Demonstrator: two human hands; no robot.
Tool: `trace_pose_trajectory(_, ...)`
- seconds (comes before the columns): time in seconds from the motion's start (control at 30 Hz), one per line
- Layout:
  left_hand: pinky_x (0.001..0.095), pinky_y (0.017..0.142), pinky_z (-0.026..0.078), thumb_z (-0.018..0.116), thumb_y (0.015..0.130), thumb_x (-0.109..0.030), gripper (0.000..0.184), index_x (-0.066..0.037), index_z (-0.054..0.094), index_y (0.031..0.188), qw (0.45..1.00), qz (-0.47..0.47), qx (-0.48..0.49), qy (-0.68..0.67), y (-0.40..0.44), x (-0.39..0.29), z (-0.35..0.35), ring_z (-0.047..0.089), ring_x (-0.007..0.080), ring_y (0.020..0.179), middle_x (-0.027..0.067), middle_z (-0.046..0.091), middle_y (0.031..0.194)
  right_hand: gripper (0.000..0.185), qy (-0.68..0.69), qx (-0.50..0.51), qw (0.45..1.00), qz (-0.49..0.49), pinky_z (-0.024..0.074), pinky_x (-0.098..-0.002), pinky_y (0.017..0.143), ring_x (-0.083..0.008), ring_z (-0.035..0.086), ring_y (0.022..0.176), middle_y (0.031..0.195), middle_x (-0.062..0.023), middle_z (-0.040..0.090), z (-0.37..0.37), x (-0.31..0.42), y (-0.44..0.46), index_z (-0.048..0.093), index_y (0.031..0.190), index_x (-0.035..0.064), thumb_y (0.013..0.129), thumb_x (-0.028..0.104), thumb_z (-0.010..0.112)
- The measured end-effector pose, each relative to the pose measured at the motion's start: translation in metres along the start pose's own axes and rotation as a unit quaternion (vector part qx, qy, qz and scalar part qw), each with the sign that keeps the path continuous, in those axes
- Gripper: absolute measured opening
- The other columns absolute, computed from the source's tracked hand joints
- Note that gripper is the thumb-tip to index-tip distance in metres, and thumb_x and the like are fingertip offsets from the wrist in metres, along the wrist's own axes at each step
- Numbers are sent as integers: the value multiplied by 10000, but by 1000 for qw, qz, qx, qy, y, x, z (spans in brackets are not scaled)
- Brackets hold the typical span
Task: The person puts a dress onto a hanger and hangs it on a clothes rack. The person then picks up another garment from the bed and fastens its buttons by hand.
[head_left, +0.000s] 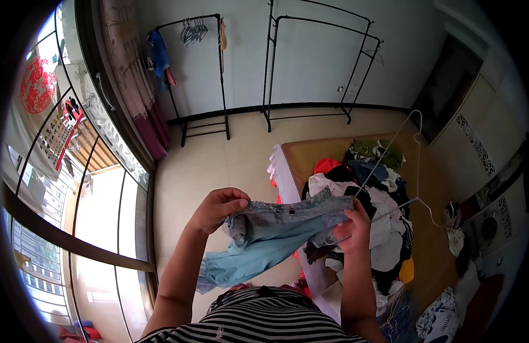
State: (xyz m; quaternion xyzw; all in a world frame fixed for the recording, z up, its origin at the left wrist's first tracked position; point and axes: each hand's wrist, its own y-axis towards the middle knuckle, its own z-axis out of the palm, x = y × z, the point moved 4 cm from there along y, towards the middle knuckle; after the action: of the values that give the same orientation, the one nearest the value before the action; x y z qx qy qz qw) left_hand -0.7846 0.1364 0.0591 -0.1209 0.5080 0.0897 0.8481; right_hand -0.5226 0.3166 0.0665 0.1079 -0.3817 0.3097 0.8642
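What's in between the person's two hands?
A light-blue piece of clothing stretches from the left hand to the right hand, as the head view shows.

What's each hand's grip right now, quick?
Left hand: closed, pinching one end of the light-blue garment.
Right hand: closed, holding the garment's other end and a wire hanger.

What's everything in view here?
Garment: one, light blue, grey patterned band, centre
Hanger: one, pale wire, by the garment's right end
Bed: one, tan top, right of centre
Clothes pile: one, mixed colours, on bed
Racks: two, black, top of the view
Rack hangers: several, bluish, on the left rack
Curtain: one, pink and purple, left
Glass panes: several, clear, left
Round decoration: one, red, far left
Striped top: one, black and white, bottom
Left hand grip: one, garment's left end
Right hand grip: one, garment's right end
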Motion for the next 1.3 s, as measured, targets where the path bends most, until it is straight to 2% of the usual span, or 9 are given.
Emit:
trace_pose_trajectory(0.3, 210, 582, 410, 640, 898, -243, 258, 3, 680, 832, 960, -49, 30, 274, -6, 7, 42, 467, 28, 628, -53, 563, 665, 361, -26, 10, 999, -30, 491, -262, 619, -160, 605, 801, 984, -50, 612, 15, 42, -2, 508, 1147, 68, 787, 50, 520)
trace_pose_trajectory(0.67, 286, 711, 473, 694, 822, -318, 430, -54, 611, 1152, 893, -102, 95, 428, 15, 87, 108, 594, 168, 774, 98, 637, 837, 399, 61, 142, 987, 32, 464, -302, 667, -174, 578, 788, 933, -80, 602, 9, 44, -8, 478, 1170, 56, 774, 31, 518)
trace_pose_trajectory(0.73, 314, 768, 488, 725, 791, -322, 549, -67, 543, 1242, 894, 88, 43, 436, 22, 96, 119, 589, 210, 881, 133, 594, 969, 391, 97, 207, 973, 34, 466, -315, 675, -187, 589, 798, 928, -92, 603, 11, 41, -9, 478, 1158, 47, 769, 28, 514)
trace_pose_trajectory(0.8, 333, 815, 492, 726, 792, -302, 524, -45, 547, 1212, 900, 109, 68, 416, 32, 107, 126, 568, 244, 948, 153, 541, 1092, 383, 109, 194, 974, 38, 480, -334, 707, -200, 599, 813, 923, -104, 605, 14, 45, -15, 475, 1145, 40, 765, 26, 519)
trace_pose_trajectory(0.93, 320, 720, 470, 666, 854, -258, 314, -1, 601, 1023, 920, 85, 109, 368, 48, 129, 123, 574, 194, 796, 96, 590, 835, 394, 101, 152, 983, 35, 486, -402, 843, -231, 628, 859, 929, -102, 619, -4, 52, -18, 472, 1137, 19, 754, 52, 560)
trace_pose_trajectory(1.0, 295, 785, 473, 599, 906, -185, 276, 21, 583, 1090, 912, -53, 103, 394, 50, 138, 113, 594, 137, 817, 68, 635, 866, 386, 138, 180, 974, 23, 487, -399, 847, -237, 631, 884, 924, -103, 625, -15, 61, -19, 472, 1142, 21, 764, 55, 542)
trace_pose_trajectory(1.07, 273, 756, 461, 547, 936, -190, 254, 13, 594, 1081, 918, -56, 100, 379, 47, 140, 106, 574, 116, 804, 41, 644, 858, 373, 113, 139, 984, -3, 496, -386, 801, -215, 625, 818, 903, -96, 626, -26, 69, -22, 473, 1142, 24, 775, 62, 524)
trace_pose_trajectory(1.2, 309, 756, 514, 494, 958, -193, 289, 61, 582, 1063, 984, -177, -6, -14, 44, 139, 115, 623, 156, 803, 95, 652, 936, 313, 112, 121, 986, -18, 497, -356, 701, -187, 610, 743, 877, -77, 622, -66, 71, -19, 503, 1113, 32, 802, 68, 518)
trace_pose_trajectory(1.3, 341, 807, 527, 471, 962, -175, 282, 68, 568, 1067, 973, -210, 12, -96, 44, 126, 131, 643, 209, 881, 136, 652, 994, 253, -44, -85, 995, 12, 420, -246, 523, -137, 572, 619, 825, -38, 592, -127, 55, -10, 541, 1087, 48, 834, 57, 563)
